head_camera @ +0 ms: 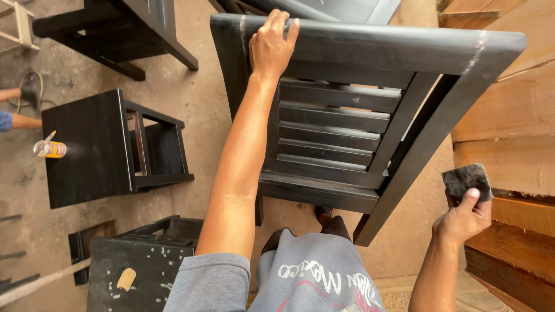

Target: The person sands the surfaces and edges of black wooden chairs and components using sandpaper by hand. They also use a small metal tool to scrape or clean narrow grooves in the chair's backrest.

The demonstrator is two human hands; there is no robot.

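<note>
- Left hand (272,46): clenched over the top rail of a black chair frame (358,115), fingers curled over the far edge, palm flat on the near face. The arm is extended straight from the shoulder.
- Right hand (462,219): held low and to the right, apart from the frame, grasping a small dark abrasive pad (467,180) pinched between thumb and fingers.
- The chair frame is seen tipped toward the camera, its slatted back in the centre of view, one leg running down toward the person's lap. Pale scuff marks are seen on the rail near both corners.
- Judgement: the frame appears to be steadied by one hand only. If the grip slackens on the smooth painted rail, the frame could swing or drop onto the legs below.
- Judgement: uneven pressure from the pad could cut through the black coat at the edges, where scuffs already show.
- Left of the arm: a black side table (98,150) stands on the concrete floor (202,104), with a spray can (49,149) at its far edge. Another person's forearm (20,121) is seen just beyond.
- Lower left: a paint-flecked black stool (139,266).
- Right edge: stacked raw timber planks (509,115), close to the frame.
</note>
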